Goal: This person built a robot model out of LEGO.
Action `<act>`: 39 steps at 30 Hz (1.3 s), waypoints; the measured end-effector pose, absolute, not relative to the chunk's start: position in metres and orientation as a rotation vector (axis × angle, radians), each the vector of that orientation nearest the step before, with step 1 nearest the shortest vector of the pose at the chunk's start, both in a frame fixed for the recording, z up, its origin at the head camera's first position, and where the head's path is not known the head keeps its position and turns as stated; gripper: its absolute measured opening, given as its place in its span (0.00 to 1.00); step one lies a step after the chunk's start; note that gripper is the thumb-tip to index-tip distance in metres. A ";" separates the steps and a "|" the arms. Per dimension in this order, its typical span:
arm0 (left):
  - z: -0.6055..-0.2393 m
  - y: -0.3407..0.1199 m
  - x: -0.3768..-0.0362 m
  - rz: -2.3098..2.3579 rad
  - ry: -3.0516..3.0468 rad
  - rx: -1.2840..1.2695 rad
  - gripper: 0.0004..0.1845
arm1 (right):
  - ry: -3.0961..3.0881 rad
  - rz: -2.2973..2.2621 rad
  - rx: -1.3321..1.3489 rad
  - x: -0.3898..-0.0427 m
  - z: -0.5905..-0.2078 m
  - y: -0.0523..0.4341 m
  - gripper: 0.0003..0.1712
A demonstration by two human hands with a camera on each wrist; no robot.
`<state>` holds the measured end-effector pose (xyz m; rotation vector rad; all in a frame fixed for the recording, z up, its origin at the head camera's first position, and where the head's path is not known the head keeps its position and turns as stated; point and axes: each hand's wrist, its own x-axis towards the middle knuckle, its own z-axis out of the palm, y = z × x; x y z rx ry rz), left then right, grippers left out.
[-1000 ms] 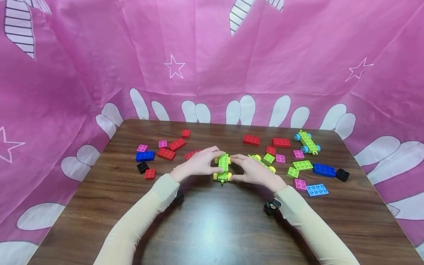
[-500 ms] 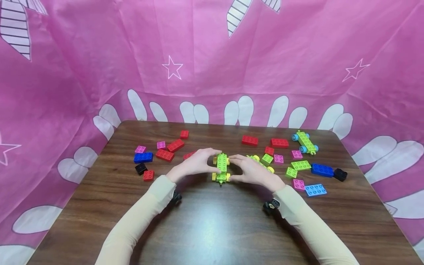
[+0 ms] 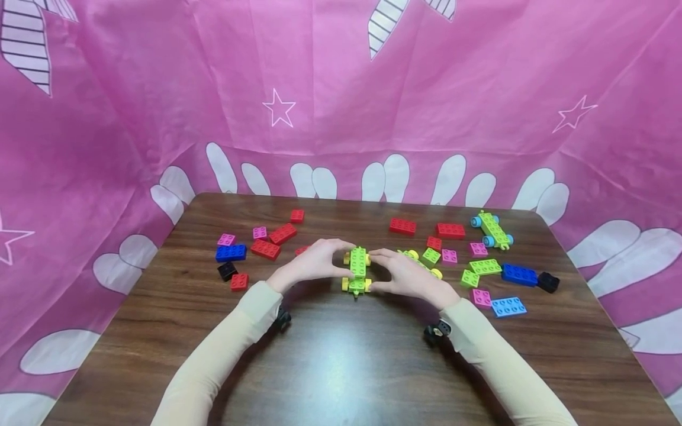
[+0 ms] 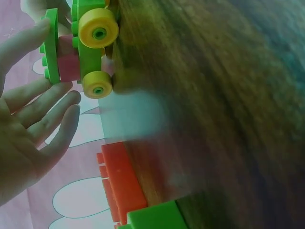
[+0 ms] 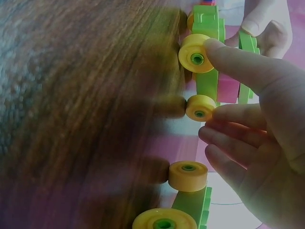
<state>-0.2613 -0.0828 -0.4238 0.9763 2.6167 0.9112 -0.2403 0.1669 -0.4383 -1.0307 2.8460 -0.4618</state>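
Note:
A lime-green toy car (image 3: 356,287) with yellow wheels stands on the table in front of me, pointing away. A pink brick (image 4: 68,59) sits on its bed, with a green studded plate (image 3: 358,260) on top, slightly tilted in the left wrist view. My left hand (image 3: 314,260) pinches this plate end to end between thumb and forefinger. My right hand (image 3: 407,275) holds the car from the right: its thumb is on the rear wheel (image 5: 196,53) and its forefinger at the front wheel (image 5: 200,108). Its other fingers hang free.
Beside my right hand is another yellow-wheeled car (image 5: 188,175), partly hidden. A blue-wheeled car (image 3: 492,231) stands at the back right. Loose bricks lie both sides, including red bricks (image 3: 265,249), a blue brick (image 3: 520,274), a light-blue brick (image 3: 508,306) and a black brick (image 3: 548,282).

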 end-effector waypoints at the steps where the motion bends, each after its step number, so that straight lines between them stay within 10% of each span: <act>1: -0.422 -0.082 -0.261 0.889 2.627 0.985 0.35 | 2.849 -0.460 -1.031 -0.240 -0.438 0.167 0.43; 39: -0.413 -0.080 -0.260 0.695 2.651 1.021 0.37 | 2.854 -0.416 -1.046 -0.241 -0.439 0.167 0.42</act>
